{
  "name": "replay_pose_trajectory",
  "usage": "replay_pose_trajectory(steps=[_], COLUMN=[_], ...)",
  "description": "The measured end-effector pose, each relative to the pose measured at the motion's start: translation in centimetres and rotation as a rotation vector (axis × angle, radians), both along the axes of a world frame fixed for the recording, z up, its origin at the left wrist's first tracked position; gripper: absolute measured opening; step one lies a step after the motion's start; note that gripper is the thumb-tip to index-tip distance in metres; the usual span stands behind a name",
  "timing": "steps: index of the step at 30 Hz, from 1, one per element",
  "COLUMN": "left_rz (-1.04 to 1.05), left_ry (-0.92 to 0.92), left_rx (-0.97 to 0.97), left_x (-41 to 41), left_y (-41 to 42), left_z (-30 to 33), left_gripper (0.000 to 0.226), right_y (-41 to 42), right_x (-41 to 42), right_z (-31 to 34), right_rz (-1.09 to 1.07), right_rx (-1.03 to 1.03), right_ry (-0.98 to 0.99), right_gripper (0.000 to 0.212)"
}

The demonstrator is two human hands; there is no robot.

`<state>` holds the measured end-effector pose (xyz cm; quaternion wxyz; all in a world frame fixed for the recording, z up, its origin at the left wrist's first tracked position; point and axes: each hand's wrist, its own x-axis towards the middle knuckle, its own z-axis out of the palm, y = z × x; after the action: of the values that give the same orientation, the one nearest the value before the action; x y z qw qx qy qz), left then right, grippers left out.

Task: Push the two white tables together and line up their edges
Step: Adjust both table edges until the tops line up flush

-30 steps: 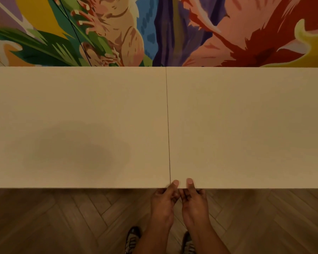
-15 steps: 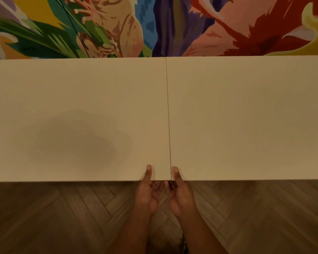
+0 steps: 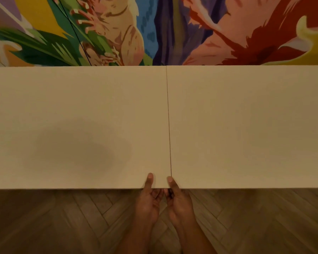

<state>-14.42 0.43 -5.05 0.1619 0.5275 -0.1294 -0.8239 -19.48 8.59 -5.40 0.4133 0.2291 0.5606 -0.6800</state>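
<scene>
The left table and right table were butted together. The near edge was gripped at the seam by the left hand and right hand.

I'm getting just the one head view, looking steeply down and forward from right above the near edge: the desk is filling the middle, floor below, painted wall across the top.
</scene>
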Motion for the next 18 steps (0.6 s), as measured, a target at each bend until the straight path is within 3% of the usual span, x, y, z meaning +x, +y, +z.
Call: replay_pose_trajectory(steps=[6, 9, 15, 18], left_rz=[0.015, -0.007, -0.012, -0.028], left_ry=[0.014, 0.007, -0.021, -0.022], left_rx=[-0.013, -0.013, -0.020, -0.036], left_x=[0.12, 0.39, 0.61, 0.75], left_y=[-0.01, -0.09, -0.15, -0.11], left_z=[0.32, 0.11, -0.13, -0.31], left_gripper=[0.045, 0.038, 0.052, 0.058], right_y=[0.09, 0.13, -0.08, -0.19], right_x=[-0.32, -0.10, 0.37, 0.67], right_z=[0.06, -0.07, -0.50, -0.85], right_rz=[-0.013, -0.016, -0.074, -0.082], right_rx=[-0.028, -0.081, -0.066, -0.037], right_ry=[-0.036, -0.074, -0.060, -0.029], right_gripper=[0.061, 0.054, 0.034, 0.040])
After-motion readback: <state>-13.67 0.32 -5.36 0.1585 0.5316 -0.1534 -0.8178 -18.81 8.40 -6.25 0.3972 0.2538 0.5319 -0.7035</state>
